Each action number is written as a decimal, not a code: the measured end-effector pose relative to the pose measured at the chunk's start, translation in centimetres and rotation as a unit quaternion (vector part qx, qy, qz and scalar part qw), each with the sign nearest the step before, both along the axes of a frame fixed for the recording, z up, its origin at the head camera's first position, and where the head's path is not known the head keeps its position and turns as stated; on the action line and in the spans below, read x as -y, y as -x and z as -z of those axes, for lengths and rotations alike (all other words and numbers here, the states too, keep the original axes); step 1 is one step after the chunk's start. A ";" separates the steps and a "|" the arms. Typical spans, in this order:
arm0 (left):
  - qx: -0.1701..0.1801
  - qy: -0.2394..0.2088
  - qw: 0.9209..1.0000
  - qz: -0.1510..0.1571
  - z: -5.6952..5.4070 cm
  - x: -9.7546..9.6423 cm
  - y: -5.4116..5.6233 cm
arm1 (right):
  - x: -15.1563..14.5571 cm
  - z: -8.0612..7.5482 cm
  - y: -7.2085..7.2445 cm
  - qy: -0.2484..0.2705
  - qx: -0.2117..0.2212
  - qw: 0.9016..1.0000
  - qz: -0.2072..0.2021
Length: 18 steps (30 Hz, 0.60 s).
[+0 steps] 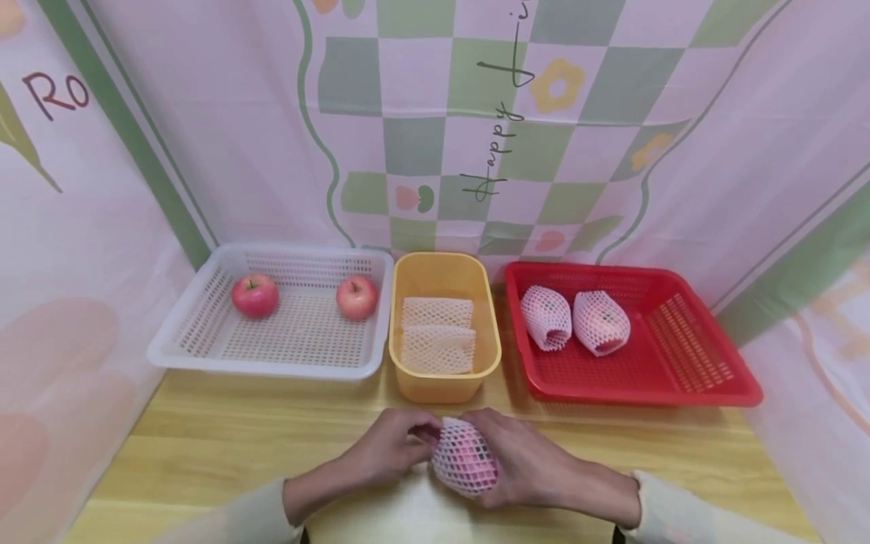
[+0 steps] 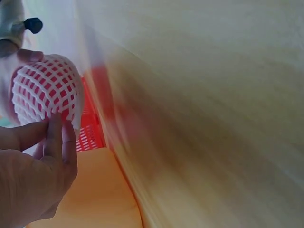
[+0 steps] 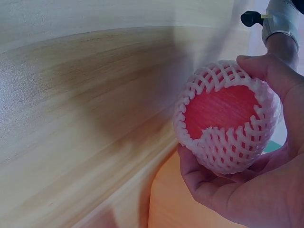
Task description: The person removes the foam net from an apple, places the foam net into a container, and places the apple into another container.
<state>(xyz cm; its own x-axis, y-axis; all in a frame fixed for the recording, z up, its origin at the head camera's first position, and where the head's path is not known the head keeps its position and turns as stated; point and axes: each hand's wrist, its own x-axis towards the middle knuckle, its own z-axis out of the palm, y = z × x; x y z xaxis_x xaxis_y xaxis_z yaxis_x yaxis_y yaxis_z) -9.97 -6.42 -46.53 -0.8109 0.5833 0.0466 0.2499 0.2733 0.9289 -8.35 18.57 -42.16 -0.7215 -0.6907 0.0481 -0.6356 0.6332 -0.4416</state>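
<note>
Above the near part of the table, an apple (image 3: 221,111) sits inside a white foam net sleeve (image 1: 465,459). My right hand (image 1: 529,462) grips the sleeved apple from the right side, thumb and fingers curved round it. In the right wrist view, red skin shows through the net's open end. On the other side, my left hand (image 1: 387,447) pinches the edge of the net between thumb and fingertips, as the left wrist view shows. Two sleeved apples (image 1: 602,323) lie in the red basket (image 1: 680,393). Two bare apples (image 1: 254,295) rest in the white basket (image 1: 272,368).
Between the baskets stands a yellow bin (image 1: 445,389) with flat foam nets (image 1: 438,349) inside. All three containers line the back of the wooden table (image 1: 224,438), against a patterned cloth (image 1: 414,143). More cloth hangs at both sides.
</note>
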 end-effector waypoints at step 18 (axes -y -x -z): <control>0.080 -0.023 0.996 0.014 1.0 -0.8 -0.5 | 0.4 1.1 0.2 0.012 0.007 1.000 -0.009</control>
<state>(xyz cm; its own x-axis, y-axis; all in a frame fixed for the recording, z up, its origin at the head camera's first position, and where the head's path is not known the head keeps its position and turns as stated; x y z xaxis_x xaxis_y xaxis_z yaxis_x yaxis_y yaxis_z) -9.51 -5.66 -47.51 -0.7940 0.6053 -0.0555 0.1043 0.2256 0.9686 -8.59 18.14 -43.27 -0.7092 -0.7028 0.0556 -0.6410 0.6099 -0.4659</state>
